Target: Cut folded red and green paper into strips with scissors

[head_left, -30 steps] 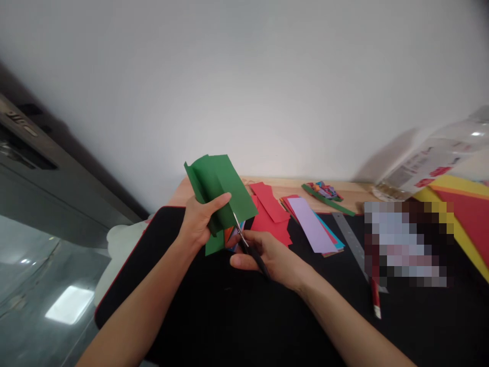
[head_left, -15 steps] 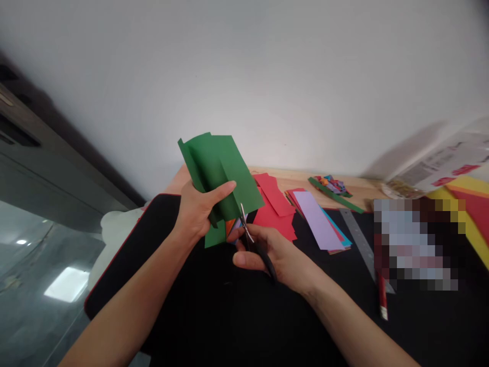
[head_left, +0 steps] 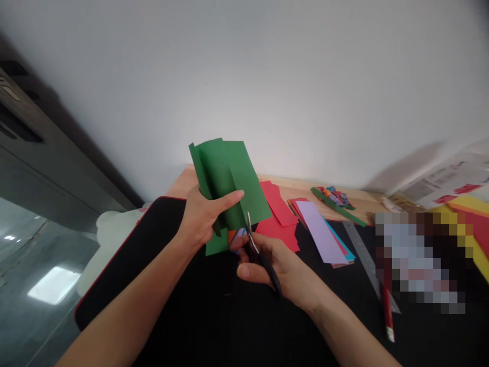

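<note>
The left hand point(head_left: 204, 216) has its grip clamped on folded green paper point(head_left: 229, 178), while the right hand point(head_left: 278, 267), closed around black-handled scissors point(head_left: 257, 250), sets the blades against the paper's lower edge.

We find no text that we can read. The clear plastic packet point(head_left: 439, 179) at the far right of the table carries red and grey print, too blurred for us to make out. The metal ruler point(head_left: 367, 261) has markings too small to read.
</note>
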Tool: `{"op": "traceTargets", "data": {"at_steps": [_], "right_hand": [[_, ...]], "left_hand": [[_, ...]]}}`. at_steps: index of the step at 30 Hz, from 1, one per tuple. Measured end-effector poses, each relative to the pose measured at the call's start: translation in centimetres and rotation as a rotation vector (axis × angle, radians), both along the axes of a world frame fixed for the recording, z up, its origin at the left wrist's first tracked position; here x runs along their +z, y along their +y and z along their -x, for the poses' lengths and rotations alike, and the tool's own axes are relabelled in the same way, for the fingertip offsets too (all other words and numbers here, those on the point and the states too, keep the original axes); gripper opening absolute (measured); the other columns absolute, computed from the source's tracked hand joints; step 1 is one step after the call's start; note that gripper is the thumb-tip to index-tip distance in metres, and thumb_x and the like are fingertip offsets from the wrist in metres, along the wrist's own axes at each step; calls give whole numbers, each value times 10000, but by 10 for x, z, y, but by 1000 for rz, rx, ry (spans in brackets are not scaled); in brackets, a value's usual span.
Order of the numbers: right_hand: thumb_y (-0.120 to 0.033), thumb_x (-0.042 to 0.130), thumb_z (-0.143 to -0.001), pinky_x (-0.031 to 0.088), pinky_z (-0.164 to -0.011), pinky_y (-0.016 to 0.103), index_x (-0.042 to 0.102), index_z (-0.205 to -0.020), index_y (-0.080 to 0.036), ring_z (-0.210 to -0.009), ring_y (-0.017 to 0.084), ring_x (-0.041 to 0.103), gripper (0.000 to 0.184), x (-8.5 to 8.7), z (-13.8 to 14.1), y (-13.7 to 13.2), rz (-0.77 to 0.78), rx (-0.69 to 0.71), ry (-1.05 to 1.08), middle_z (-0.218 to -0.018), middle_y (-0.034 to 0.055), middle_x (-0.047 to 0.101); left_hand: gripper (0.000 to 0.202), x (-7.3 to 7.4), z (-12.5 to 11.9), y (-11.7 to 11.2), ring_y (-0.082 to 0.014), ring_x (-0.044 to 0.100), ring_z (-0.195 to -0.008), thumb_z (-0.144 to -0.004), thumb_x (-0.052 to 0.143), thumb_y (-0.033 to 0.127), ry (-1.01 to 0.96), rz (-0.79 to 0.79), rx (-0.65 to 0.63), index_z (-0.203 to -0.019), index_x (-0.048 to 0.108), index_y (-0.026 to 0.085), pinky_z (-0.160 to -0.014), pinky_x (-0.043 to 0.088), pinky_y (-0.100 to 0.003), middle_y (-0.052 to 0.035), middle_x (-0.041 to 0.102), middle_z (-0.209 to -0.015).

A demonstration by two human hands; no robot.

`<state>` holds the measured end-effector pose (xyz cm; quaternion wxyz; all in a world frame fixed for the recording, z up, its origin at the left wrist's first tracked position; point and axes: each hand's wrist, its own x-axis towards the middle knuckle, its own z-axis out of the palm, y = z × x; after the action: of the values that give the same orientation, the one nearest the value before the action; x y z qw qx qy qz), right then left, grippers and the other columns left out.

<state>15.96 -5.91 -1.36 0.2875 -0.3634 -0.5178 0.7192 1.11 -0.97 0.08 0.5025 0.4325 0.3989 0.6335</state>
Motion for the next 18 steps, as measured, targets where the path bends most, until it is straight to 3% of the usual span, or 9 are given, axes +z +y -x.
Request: {"op": "traceTargets", "data": {"at_steps": [11, 18], "right_hand": [[-466, 812, -541, 299, -570, 239, 543, -838, -188, -603, 102, 383, 488, 0, 0, 1, -18, 5, -12, -680, -48, 428], [-449, 823, -532, 291, -576, 238, 549, -828, -170, -602, 97, 365, 491, 0, 1, 1, -10, -20, -20, -657, -55, 413]], "left_hand": [[359, 1, 0, 0, -272, 669, -788, -527, 813, 195, -20, 36, 7, -859, 690, 140, -695, 563, -387, -94, 712, -873], [329, 0, 0, 0, -240, 668, -763, -569, 794, 192, 9, 3, 5, -875, 683, 148, -655, 566, -341, -83, 713, -881]]}}
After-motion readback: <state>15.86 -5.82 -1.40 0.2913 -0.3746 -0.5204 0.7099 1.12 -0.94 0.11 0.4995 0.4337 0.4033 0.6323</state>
